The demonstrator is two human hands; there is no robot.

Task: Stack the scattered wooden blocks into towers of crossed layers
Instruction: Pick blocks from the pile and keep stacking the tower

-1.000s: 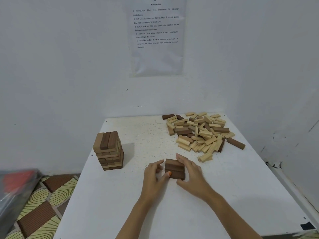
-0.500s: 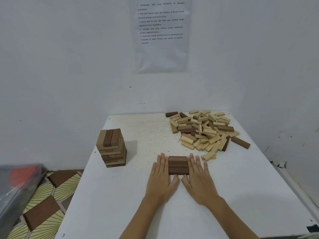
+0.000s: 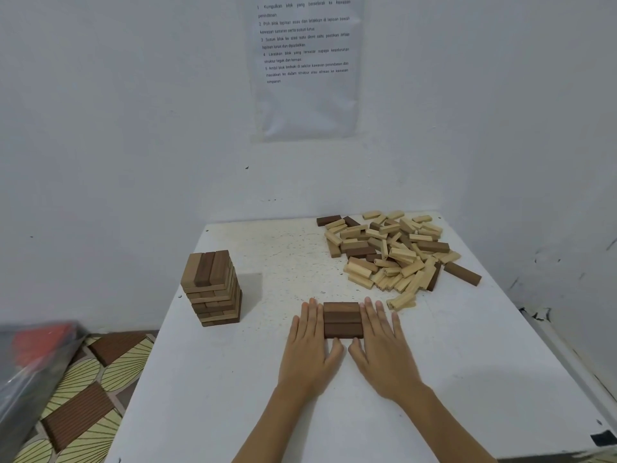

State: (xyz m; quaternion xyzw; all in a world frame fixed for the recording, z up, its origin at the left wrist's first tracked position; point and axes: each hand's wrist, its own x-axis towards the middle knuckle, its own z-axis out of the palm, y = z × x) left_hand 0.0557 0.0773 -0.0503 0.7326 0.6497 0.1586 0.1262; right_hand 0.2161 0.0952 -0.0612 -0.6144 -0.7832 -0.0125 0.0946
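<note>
A flat layer of three dark brown blocks (image 3: pixel 343 320) lies side by side on the white table (image 3: pixel 253 419), near its middle. My left hand (image 3: pixel 309 349) lies flat, palm down, against the layer's left side. My right hand (image 3: pixel 384 345) lies flat against its right side. Both thumbs reach under the layer's near edge. Neither hand grips a block. A finished tower of crossed layers (image 3: pixel 213 289), mixed light and dark wood, stands to the left. A loose pile of blocks (image 3: pixel 394 252), mostly light, covers the far right of the table.
A lone dark block (image 3: pixel 462 273) lies at the pile's right edge, and two light blocks (image 3: pixel 400 300) lie just beyond my right fingertips. White walls close the back and right. A patterned floor mat (image 3: pixel 80 406) and a plastic bag (image 3: pixel 30 359) are at the lower left.
One second ago my hands were curled around the dark layer. They have flattened out on either side of it, and the layer now sits square to me.
</note>
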